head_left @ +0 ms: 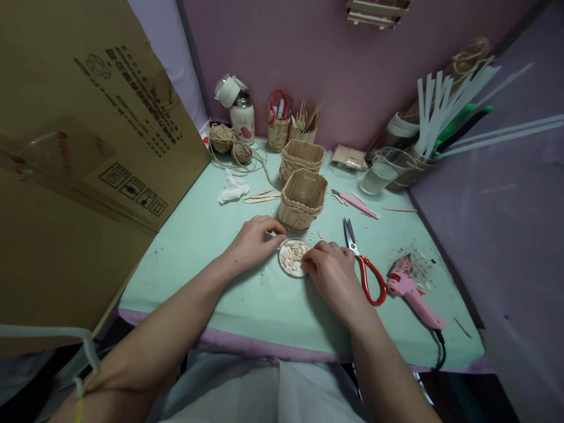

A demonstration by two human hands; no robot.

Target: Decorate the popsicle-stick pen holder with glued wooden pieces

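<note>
A small round dish [291,274] holding several thin wood chips [294,254] lies on the table in front of me. At its left rim is my left hand [258,242], thumb and forefinger closed together; anything between them is too small to make out. My right hand [332,271] reaches over the dish's right side with bent, closed fingers, their tips among the chips and partly hidden. Just beyond the dish stands a small wooden basket [299,207] with a wavy rim. A second similar basket [291,164] is behind it. Red-handled scissors [363,264] lie beside my right hand.
A pink glue gun [414,296] with a black cord rests at right. Behind are a pink pen-shaped tool [359,204], a clear plastic cup [378,176], twine [222,138], a bottle [243,120] and crumpled tissue [232,189]. A large cardboard box [88,147] borders the left.
</note>
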